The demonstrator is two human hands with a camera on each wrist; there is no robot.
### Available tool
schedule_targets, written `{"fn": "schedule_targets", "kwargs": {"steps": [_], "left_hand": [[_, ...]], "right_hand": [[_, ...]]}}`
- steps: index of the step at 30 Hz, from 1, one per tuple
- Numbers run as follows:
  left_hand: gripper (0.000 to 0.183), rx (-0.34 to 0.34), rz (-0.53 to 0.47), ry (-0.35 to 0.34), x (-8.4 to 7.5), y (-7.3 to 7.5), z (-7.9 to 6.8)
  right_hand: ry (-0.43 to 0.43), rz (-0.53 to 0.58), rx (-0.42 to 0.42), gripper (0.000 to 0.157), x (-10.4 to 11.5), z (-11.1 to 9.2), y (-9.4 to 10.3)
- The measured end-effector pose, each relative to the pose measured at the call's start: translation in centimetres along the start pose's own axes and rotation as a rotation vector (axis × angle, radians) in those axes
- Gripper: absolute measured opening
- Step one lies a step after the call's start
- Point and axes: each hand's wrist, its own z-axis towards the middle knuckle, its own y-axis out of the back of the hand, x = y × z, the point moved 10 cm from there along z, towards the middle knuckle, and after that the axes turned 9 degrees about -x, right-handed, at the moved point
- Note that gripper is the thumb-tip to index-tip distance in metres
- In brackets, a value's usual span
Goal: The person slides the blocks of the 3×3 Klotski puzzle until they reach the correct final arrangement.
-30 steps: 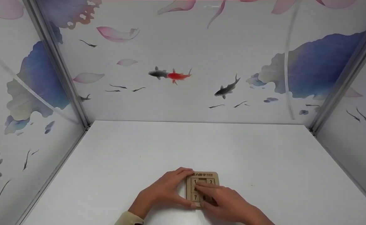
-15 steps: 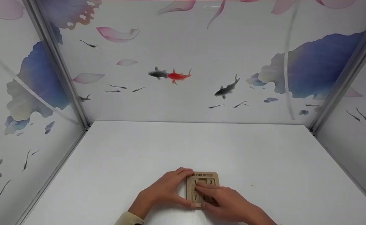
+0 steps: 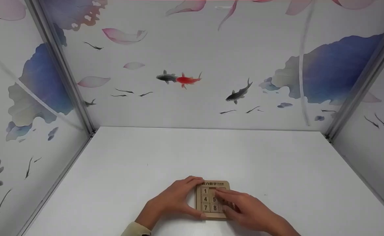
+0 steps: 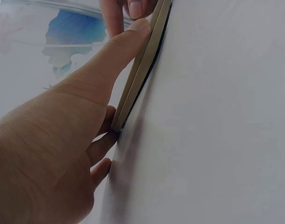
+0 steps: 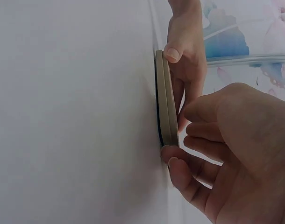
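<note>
A wooden sliding number puzzle [image 3: 213, 215] lies on the white table near its front, with dark characters along its far rim. Tiles 1, 4, 5, 7 and 8 show; its right-hand column is mostly covered. My left hand [image 3: 172, 200] grips the puzzle's left side, thumb at the near edge and fingers at the far corner. Over the right part is my right hand [image 3: 251, 209], extended fingers reaching the middle column by a recess in the top row. In the right wrist view, two fingers [image 5: 182, 172] of that hand sit at the puzzle's side edge.
The white table [image 3: 129, 157] extends behind and to both sides of the puzzle. A back panel [image 3: 192, 108] and side panels printed with fish, petals and blue leaves enclose it. Metal posts [image 3: 64, 72] stand at the back corners.
My right hand has shifted right across the puzzle, uncovering tiles 4, 5 and 8 more fully and covering tile 2. My left hand stays in place on the puzzle.
</note>
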Motion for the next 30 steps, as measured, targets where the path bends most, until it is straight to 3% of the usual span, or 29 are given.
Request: {"fn": "schedule_targets", "kwargs": {"steps": [11, 18, 30], "left_hand": [[0.114, -0.006, -0.005, 0.004, 0.0, 0.1, -0.1], [0.115, -0.007, -0.008, 0.003, 0.0, 0.1, 0.0], [0.112, -0.011, -0.022, -0.005, 0.0, 0.1, -0.1]], "right_hand": [[-0.099, -0.018, -0.006, 0.049, -1.8, -0.6, 1.0], [-0.115, -0.076, 0.006, 0.047, -1.9, -0.6, 0.8], [-0.1, -0.064, -0.04, 0.047, -1.5, -0.7, 0.7]]}}
